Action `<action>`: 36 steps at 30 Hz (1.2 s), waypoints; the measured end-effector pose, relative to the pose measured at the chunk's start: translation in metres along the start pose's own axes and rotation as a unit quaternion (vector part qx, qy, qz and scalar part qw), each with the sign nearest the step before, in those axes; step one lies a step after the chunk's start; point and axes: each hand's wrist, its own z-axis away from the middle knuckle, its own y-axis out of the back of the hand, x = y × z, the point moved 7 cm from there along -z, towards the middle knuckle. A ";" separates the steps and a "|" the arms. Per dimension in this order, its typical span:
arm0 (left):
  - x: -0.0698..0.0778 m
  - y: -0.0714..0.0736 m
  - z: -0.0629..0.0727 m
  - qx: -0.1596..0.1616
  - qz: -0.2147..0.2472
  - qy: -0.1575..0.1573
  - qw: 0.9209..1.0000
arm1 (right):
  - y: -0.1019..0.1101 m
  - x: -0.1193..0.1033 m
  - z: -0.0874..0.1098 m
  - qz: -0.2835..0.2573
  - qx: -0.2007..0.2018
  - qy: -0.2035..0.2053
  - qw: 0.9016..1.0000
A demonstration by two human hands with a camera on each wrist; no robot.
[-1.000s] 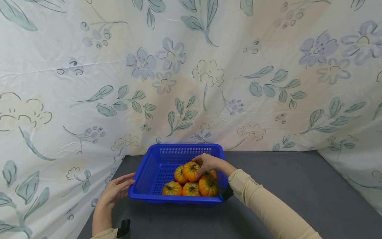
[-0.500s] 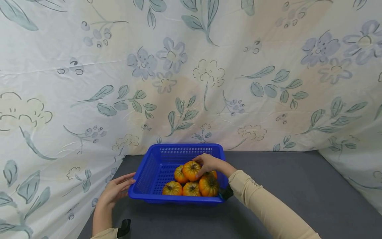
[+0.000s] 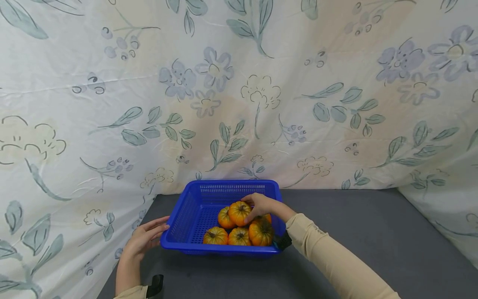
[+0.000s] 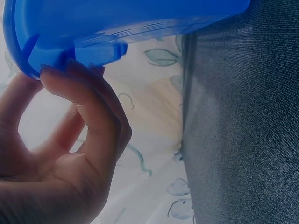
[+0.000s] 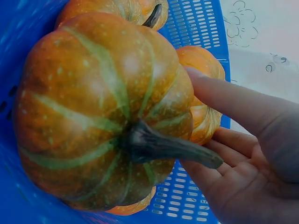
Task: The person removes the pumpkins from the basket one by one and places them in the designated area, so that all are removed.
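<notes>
A blue plastic basket (image 3: 220,248) with slotted walls stands on a dark table and holds several small orange pumpkins with green stripes. My right hand (image 3: 260,205) reaches over its right side. Thumb and fingers grip the topmost pumpkin (image 3: 239,214), which lies against the others; its stem points up. In the right wrist view this gripped pumpkin (image 5: 205,70) is partly hidden behind a large near pumpkin (image 5: 93,102) with a dark stem. At the basket's left side, my left hand (image 3: 143,236) holds the rim (image 4: 35,70) between thumb and curled fingers.
Dark grey cloth covers the table (image 3: 347,232), which extends right of the basket. Behind and to the left hangs a pale floral curtain (image 3: 239,104). Black straps (image 3: 154,286) are worn at the wrists. The basket's left half shows bare slotted floor (image 3: 205,216).
</notes>
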 end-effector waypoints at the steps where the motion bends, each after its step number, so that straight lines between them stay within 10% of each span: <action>1: 0.000 0.000 0.000 0.000 0.001 0.000 1.000 | 0.000 -0.001 0.000 0.001 -0.001 0.001 1.000; 36: -0.003 0.001 -0.003 -0.003 0.002 0.001 1.000 | -0.001 0.000 0.001 0.005 -0.005 0.005 1.000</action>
